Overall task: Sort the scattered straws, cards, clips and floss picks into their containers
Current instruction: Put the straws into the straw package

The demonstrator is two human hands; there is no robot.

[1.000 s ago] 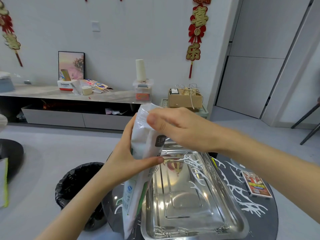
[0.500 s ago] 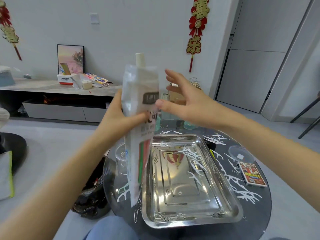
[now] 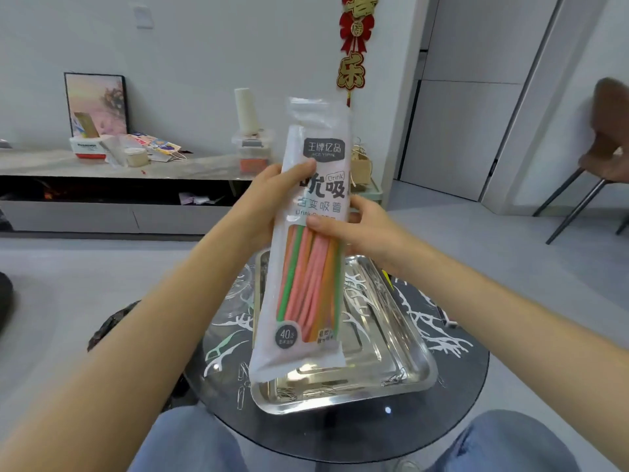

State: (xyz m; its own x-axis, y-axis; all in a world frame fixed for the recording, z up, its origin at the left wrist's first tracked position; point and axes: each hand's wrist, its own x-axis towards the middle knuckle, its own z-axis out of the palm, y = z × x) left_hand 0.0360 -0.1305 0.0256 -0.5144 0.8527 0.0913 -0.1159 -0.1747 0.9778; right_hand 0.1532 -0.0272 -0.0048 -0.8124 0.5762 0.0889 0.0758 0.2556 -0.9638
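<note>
A tall plastic straw bag point(image 3: 308, 253) with pink, green and orange straws inside is held upright above the steel tray point(image 3: 405, 356). My left hand point(image 3: 269, 195) grips its left edge near the printed label. My right hand point(image 3: 360, 229) grips the right side a little lower, thumb across the front. Several paper clips point(image 3: 299, 393) lie along the tray's near edge, and more clips point(image 3: 242, 386) lie on the table left of it. Floss picks point(image 3: 224, 349) lie on the dark round table point(image 3: 452, 400) at the left.
A clear glass container point(image 3: 243, 284) stands left of the tray, partly behind the bag. A black bin bag point(image 3: 109, 328) sits on the floor at the left. My knees in jeans point(image 3: 190, 441) are at the table's near edge. A chair point(image 3: 599, 158) stands at the right.
The bag has turned so its printed front with the straws faces me, and it hangs lower and nearer. My right hand, open beside it before, now grips it. The view tilted down.
</note>
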